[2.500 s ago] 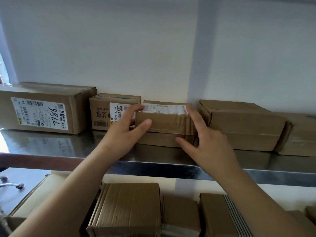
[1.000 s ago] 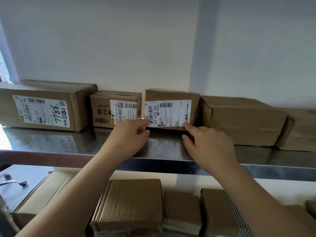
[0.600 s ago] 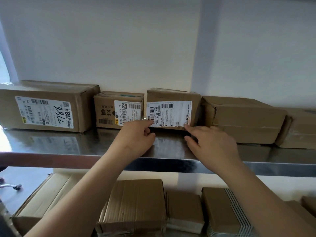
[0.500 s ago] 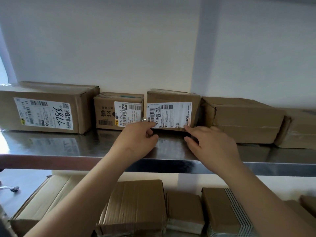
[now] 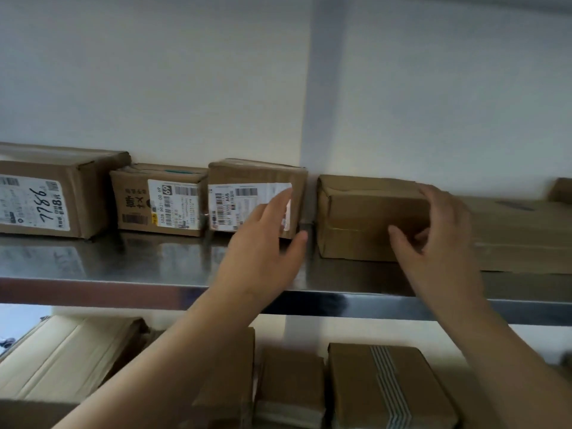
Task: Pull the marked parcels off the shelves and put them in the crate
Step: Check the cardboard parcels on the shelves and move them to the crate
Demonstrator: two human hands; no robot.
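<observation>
We've let go of the small brown cardboard parcel with the white barcode label point(image 5: 257, 198). It now stands label-out on the shiny steel top shelf point(image 5: 148, 261), and both hands have shifted right. So that one was turned and checked, not pulled.

Right hand point(image 5: 433, 233) is now on the plain brown cardboard box point(image 5: 365, 218) next door, fingers over its top right edge and thumb on the front, starting a grip. Left hand point(image 5: 266, 243) is open, fingers straight, passing in front of the labelled parcel, not holding anything. We'd guess this box gets turned next to find its label; no mark shows on its front.

Left on the same shelf: the small brown box with a "69" label point(image 5: 158, 201), then the long brown carton hand-marked "7786" point(image 5: 46, 199). A bigger flat carton point(image 5: 523, 236) sits tight against the plain box's right side, which may crowd the grip. More cardboard parcels on the lower shelf point(image 5: 383, 385). Crate not in view.
</observation>
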